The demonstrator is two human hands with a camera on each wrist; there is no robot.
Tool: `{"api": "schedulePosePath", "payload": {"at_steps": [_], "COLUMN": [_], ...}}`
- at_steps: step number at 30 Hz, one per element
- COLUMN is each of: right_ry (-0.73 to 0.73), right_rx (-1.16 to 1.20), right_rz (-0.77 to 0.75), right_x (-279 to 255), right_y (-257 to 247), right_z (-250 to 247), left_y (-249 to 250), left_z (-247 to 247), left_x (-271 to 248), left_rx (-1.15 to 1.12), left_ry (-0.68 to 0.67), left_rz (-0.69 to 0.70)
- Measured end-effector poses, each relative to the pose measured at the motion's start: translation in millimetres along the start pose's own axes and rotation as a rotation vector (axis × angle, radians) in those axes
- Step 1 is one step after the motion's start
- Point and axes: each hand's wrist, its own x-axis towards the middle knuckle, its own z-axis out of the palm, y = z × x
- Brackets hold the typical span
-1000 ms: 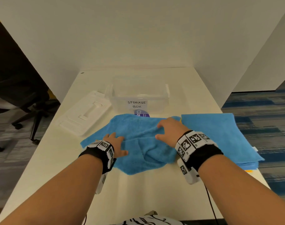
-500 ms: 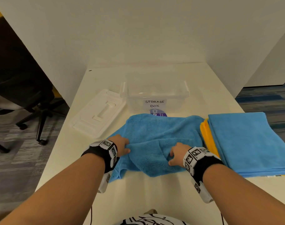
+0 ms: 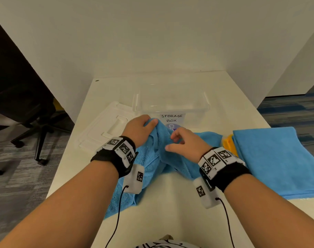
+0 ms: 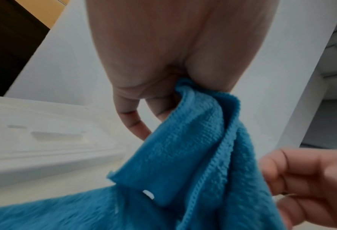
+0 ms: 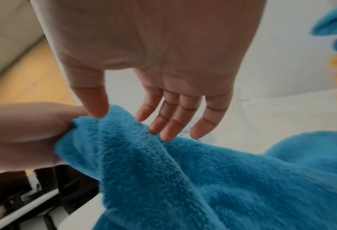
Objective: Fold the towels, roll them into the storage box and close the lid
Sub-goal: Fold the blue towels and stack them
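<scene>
Two folded towels (image 3: 277, 158) lie right of the bunched blue towel (image 3: 152, 163).

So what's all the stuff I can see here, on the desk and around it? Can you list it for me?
blue towel: one, blue, crumpled on the table in front of the box, one corner lifted
folded blue towel: at least one, blue, flat at the table's right edge
yellow towel: one, yellow, peeking out from under the folded blue one
storage box: one, clear, labelled, open, at the back of the table
lid: one, white, flat on the table left of the box
table: one, white
office chair: one, black, on the floor at left
left hand: grips the lifted towel corner
right hand: fingers loose, touching the same towel
</scene>
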Motion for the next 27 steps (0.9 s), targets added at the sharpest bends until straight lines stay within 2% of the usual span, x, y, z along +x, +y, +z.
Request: {"api": "schedulePosePath", "payload": {"at_steps": [6, 10, 15, 17, 19, 23, 25, 27], "right_ry": [0.244, 0.314, 0.474, 0.522, 0.491, 0.231, 0.218, 0.273], "right_rx": [-0.204, -0.246, -0.258, -0.218, -0.140, 0.008, -0.013, -0.060], "right_rz": [-0.080, -0.106, 0.001, -0.015, -0.127, -0.260, -0.279, -0.292], "right_x": [-1.8, -3.7, -2.2, -5.1, -9.1, -19.7, -22.4, -24.0], "right_y": [-30.0, -39.5, -36.0, -36.7, -44.1, -66.5, -71.8, -75.1], "right_z": [-2.1, -15.0, -41.3, -48.6, -50.7, -40.3, -34.2, -32.0], "left_y": [46.3, 66.7, 69.9, 68.7, 70.6, 80.9, 85.7, 88.9], "left_z": [-15.2, -29.6, -49.4, -53.8, -56.1, -58.4, -59.3, -59.8], "left_x": [1.7, -0.9, -3.1, -3.9, -4.7, -9.4, -11.5, -13.1], "left_rx": [-0.137, -0.260, -0.419, -0.410, -0.403, -0.342, -0.354, -0.364], "left_ry": [0.071, 0.113, 0.094, 0.125, 0.156, 0.192, 0.168, 0.142], "left_rz": [0.082, 0.126, 0.098, 0.083, 0.076, 0.089, 0.103, 0.115]}}
